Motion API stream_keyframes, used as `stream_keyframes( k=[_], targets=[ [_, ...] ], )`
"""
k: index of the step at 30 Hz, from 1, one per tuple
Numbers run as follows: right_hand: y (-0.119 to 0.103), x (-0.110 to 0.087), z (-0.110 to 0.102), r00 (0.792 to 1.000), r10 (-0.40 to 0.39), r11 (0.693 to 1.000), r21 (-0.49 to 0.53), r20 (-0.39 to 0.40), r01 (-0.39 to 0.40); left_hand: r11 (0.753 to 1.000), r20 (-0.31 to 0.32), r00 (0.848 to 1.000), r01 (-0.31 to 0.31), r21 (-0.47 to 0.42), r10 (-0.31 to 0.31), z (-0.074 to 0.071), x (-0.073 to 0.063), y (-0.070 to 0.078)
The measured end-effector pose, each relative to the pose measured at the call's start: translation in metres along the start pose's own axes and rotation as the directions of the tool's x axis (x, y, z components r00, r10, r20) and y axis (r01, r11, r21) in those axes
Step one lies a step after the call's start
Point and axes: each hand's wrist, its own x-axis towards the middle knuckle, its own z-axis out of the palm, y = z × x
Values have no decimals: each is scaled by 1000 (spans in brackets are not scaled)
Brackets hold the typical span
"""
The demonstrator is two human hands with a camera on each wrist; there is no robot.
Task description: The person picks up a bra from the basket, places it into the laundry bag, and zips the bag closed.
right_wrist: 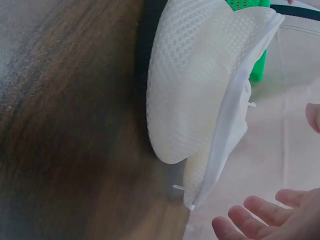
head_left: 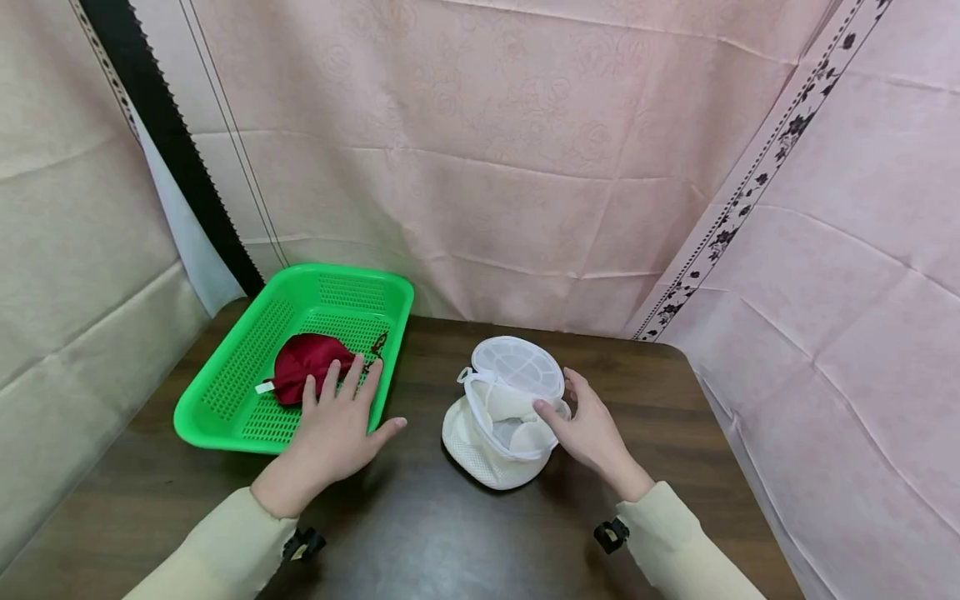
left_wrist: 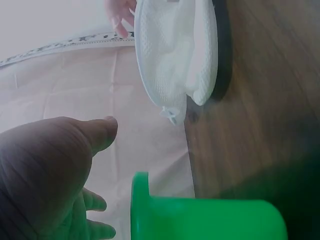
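Observation:
A white mesh laundry bag [head_left: 491,450] stands on the table, its round lid [head_left: 517,365] flipped back and its mouth facing up. My right hand [head_left: 588,425] is at the right of the bag's rim, thumb apart from the slightly bent fingers; in the right wrist view the fingers [right_wrist: 265,215] hold nothing. My left hand [head_left: 337,429] is spread over the near right side of a green basket [head_left: 217,417], fingertips by a dark red satin garment [head_left: 307,362] with a white tag. Whether they touch it is unclear.
The brown wooden table [head_left: 450,550] has its far edge against a pale pink cloth backdrop [head_left: 525,192]. Similar cloth hangs at both sides. A black band [head_left: 187,150] runs down at the upper left.

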Motion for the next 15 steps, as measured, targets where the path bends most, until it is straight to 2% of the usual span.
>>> stream_keyframes(
  k=[9, 15],
  targets=[
    [7, -1, 3, 998, 58, 998, 2, -12, -58, 1000, 50, 999, 19, 23, -21, -8, 14, -17],
    [13, 0, 8, 998, 60, 998, -16, -30, -60, 998, 75, 996, 39, 49, -43, -16, 28, -33]
  ],
)
